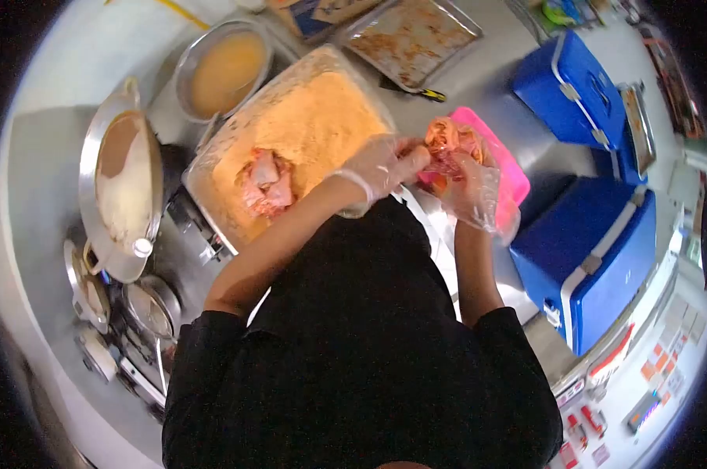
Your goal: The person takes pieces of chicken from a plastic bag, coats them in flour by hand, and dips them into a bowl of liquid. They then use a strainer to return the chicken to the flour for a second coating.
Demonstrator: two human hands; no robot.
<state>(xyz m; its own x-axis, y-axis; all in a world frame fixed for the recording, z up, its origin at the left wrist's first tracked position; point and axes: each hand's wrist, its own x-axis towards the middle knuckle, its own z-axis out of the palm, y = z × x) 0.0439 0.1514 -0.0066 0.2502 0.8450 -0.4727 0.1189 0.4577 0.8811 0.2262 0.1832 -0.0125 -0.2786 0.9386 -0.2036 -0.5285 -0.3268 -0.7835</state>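
Observation:
My left hand [386, 166], in a clear plastic glove, reaches across to the right with its fingers closed at the edge of a piece of raw meat [446, 137]. Gloved the same way, my right hand [475, 189] grips that meat from the near side. Both hands are above a bright pink tub [516, 176], whose contents are mostly hidden behind them. Left of my hands stands a large clear bin [205, 191] of pale orange breading flour [314, 105]. More raw meat pieces [267, 184] lie on the flour, partly coated.
A metal bowl of yellowish liquid [227, 74] sits behind the bin. A crumb-strewn tray [412, 39] lies at the back. Blue coolers [584, 258] line the right side. A large wok-like pan [123, 184] and smaller pots [152, 306] stand at left.

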